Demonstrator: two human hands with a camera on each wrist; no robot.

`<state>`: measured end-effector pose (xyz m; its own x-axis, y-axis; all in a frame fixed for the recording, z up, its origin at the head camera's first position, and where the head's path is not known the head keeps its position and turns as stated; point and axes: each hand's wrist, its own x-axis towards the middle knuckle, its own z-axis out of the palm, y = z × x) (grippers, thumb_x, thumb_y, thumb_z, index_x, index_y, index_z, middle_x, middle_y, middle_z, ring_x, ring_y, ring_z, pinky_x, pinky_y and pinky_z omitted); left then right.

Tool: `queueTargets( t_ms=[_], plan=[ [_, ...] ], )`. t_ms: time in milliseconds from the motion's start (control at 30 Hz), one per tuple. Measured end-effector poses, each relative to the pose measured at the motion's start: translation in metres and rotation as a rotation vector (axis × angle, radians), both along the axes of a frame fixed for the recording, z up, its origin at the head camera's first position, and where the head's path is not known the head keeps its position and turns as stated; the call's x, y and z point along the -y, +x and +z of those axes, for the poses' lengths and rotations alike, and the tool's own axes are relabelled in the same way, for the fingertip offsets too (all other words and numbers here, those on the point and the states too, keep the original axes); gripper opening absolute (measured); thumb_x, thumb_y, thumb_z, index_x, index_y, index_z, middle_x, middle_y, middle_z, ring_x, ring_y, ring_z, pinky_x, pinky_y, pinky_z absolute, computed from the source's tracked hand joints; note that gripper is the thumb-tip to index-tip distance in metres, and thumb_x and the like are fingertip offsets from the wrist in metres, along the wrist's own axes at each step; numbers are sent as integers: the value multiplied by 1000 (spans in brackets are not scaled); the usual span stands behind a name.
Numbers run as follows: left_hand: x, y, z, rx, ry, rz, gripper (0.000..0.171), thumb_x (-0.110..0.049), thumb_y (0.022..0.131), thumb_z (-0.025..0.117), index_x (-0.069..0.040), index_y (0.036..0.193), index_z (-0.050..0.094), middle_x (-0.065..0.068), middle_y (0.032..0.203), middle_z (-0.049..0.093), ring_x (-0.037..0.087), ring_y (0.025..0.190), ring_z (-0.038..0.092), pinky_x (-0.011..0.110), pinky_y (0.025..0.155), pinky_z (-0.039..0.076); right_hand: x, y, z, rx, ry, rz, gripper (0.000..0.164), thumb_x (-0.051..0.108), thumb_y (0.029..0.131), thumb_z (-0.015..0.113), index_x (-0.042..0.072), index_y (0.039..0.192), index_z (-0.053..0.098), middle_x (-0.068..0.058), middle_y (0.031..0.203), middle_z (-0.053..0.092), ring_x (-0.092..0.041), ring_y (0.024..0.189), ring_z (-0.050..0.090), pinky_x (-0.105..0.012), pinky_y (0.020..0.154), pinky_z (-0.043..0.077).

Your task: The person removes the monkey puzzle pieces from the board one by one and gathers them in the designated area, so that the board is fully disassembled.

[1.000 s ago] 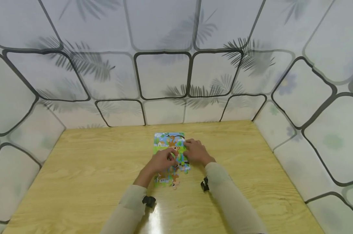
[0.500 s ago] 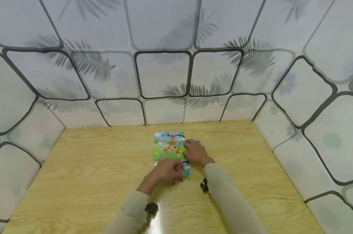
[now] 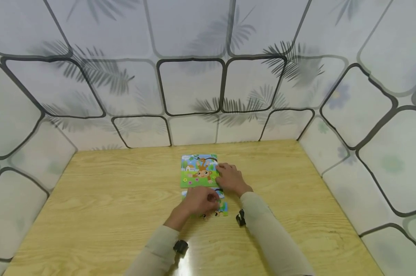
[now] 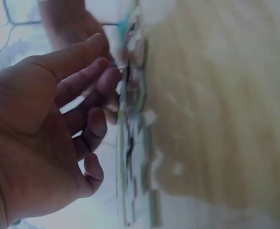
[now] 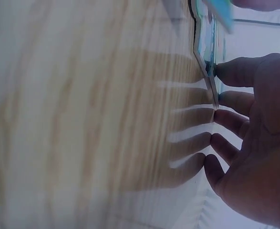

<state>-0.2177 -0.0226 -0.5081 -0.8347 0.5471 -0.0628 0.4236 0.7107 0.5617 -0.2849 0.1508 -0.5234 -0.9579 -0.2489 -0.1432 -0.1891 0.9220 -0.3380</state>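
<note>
A square picture board [image 3: 201, 172] with a monkey hanging from a branch lies flat on the table. Right below it are jigsaw puzzle pieces [image 3: 223, 208] with a matching print, partly covered by my left hand [image 3: 198, 201]. Its fingers are loosely bent over the pieces, and the left wrist view shows no piece between the thumb and fingers. Contact of its fingertips with the pieces [image 4: 135, 143] is blurred. My right hand [image 3: 231, 179] rests at the board's right edge. In the right wrist view its fingertips touch the table, with the thumb [image 5: 235, 71] at the pieces' edge.
The wooden table [image 3: 118, 203] extends around both hands. A patterned wall [image 3: 194, 88] closes off the back and both sides. Black straps are worn on both wrists. A teal-edged piece [image 5: 221, 15] stands close to the camera at the top of the right wrist view.
My left hand has moved down from the picture board and slightly right, uncovering the board. A puzzle piece beside it has shifted right and down. The right hand has stayed in nearly the same place.
</note>
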Motion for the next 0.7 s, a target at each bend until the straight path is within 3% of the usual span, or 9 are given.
queueTargets(
  t_ms=[167, 267, 367, 500, 700],
  plan=[
    [14, -6, 6, 38, 38, 83, 18, -39, 93, 63, -25, 99, 71, -14, 85, 68, 6, 74, 61, 47, 85, 47, 2, 2, 3, 4, -20, -2, 53, 30, 97, 49, 17, 148, 40, -3, 155, 35, -36, 140, 32, -62, 106, 31],
    [28, -13, 10, 38, 86, 148, 17, -36, 94, 62, -23, 101, 70, -11, 87, 67, 8, 74, 58, 47, 82, 45, 3, 3, 4, 2, -20, -11, 53, 30, 97, 50, 18, 148, 40, -2, 154, 36, -35, 140, 32, -61, 106, 31],
    [43, -21, 12, 5, 104, 257, 18, -31, 93, 64, -18, 105, 69, -3, 97, 66, 17, 86, 60, 52, 85, 43, 3, 4, 4, 4, -22, -9, 53, 31, 98, 49, 19, 149, 39, -1, 154, 35, -34, 141, 31, -60, 106, 30],
    [61, -30, 12, -30, 9, 385, 28, -29, 91, 66, -15, 116, 65, 9, 120, 59, 32, 114, 51, 59, 92, 39, 3, 5, 4, 1, -40, 0, 53, 31, 98, 49, 18, 149, 39, -2, 154, 35, -35, 141, 31, -60, 106, 30],
    [70, -41, 6, 1, -97, 397, 41, -30, 93, 64, -15, 130, 58, 13, 139, 47, 37, 130, 37, 65, 99, 32, 2, 6, 4, -5, -70, 2, 54, 32, 97, 50, 17, 148, 40, -3, 154, 36, -35, 141, 32, -61, 107, 30]
  ],
)
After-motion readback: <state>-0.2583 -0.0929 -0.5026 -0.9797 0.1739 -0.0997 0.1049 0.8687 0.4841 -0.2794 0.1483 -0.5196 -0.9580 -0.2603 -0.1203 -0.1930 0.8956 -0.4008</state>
